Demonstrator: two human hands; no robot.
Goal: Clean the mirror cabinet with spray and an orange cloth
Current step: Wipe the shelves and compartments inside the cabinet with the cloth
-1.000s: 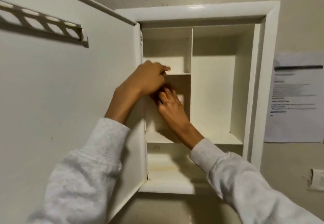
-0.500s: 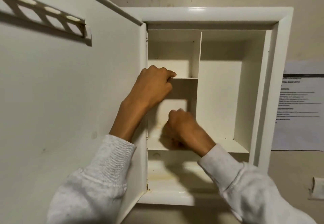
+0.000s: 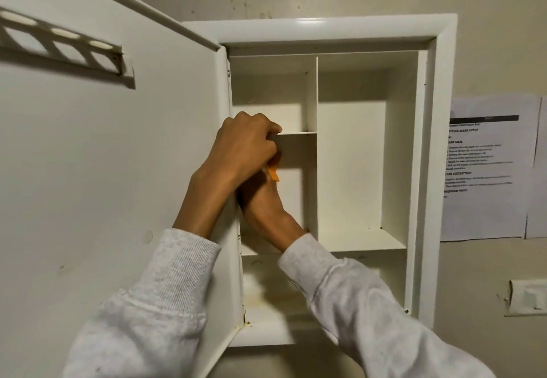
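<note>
The white mirror cabinet (image 3: 426, 170) hangs on the wall with its door (image 3: 103, 170) swung open to the left. My left hand (image 3: 245, 146) grips the front edge of the small upper-left shelf (image 3: 299, 133). My right hand (image 3: 260, 200) reaches into the left compartment below that shelf, mostly hidden behind the left hand. A small tip of the orange cloth (image 3: 273, 174) pokes out by the right hand's fingers. No spray bottle is in view.
A slotted rail (image 3: 62, 43) is fixed high on the inside of the door. Printed sheets of paper (image 3: 485, 167) are taped to the wall right of the cabinet. A small wall plate (image 3: 527, 297) sits at the lower right.
My right hand has moved up from the compartment floor to just under the small shelf, behind the left hand. The left hand keeps its hold on the shelf edge.
</note>
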